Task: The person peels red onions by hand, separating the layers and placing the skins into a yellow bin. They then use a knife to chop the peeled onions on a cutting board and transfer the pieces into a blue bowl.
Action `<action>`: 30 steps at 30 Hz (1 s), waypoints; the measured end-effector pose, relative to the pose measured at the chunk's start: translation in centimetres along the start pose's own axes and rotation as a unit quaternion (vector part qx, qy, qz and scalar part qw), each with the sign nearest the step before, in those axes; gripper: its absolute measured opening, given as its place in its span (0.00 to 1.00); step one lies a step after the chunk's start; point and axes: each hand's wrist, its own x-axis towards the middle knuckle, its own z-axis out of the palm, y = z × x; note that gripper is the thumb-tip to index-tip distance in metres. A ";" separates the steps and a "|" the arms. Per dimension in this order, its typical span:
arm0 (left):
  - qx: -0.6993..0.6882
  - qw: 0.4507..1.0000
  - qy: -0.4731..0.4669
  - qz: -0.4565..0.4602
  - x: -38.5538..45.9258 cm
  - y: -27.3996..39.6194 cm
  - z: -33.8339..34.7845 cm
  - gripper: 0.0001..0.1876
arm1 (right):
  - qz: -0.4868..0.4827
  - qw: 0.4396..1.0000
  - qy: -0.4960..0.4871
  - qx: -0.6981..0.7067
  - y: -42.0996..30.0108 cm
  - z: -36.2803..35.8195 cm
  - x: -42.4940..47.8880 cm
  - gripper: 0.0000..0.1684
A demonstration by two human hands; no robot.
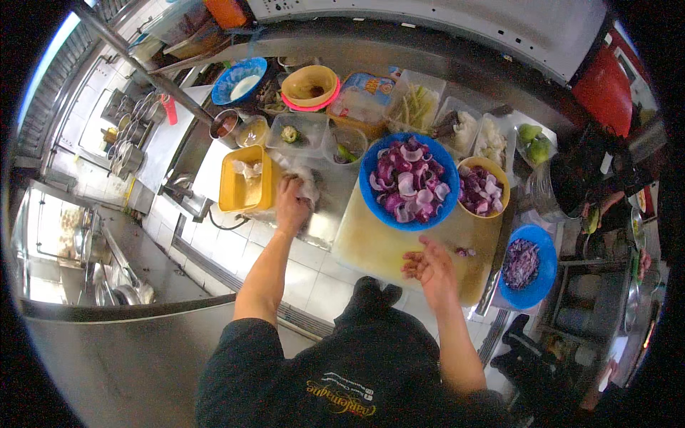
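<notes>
My left hand [293, 206] rests on a pale crumpled cloth or plastic [309, 188] beside the yellow plastic tub [270, 184]; whether the fingers grip it cannot be told. Over the pale cutting board [369, 249], my right hand [429, 266] is raised with its fingers apart and holds nothing. Beyond it stands a blue bowl [366, 195] heaped with cut red onion pieces [408, 184]. A smaller yellow bowl [505, 198] of red onion touches its right side. A few onion scraps [465, 251] lie on the board. Finely chopped red onion [520, 265] fills part of another blue bowl [548, 267].
Behind are clear containers with green vegetables [415, 104], cauliflower-like pieces [489, 142] and green produce [532, 143]. A metal cup [225, 128] and a blue bowl of white liquid [245, 87] stand at back left. A person's hand [610, 203] shows at right.
</notes>
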 end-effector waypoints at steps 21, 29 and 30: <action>-0.437 0.807 0.334 -0.217 -0.6 -22.6 -18.9 0.09 | -0.029 0.993 0.110 -0.025 2.5 3.6 5.0 0.17; -0.257 0.912 0.137 -0.290 7.3 -23.7 -15.6 0.30 | 0.050 0.995 0.024 -0.082 7.8 10.1 3.1 0.19; -0.281 0.899 0.184 -0.282 6.9 -22.9 -15.7 0.32 | 0.064 0.995 0.015 -0.080 8.5 11.0 3.5 0.19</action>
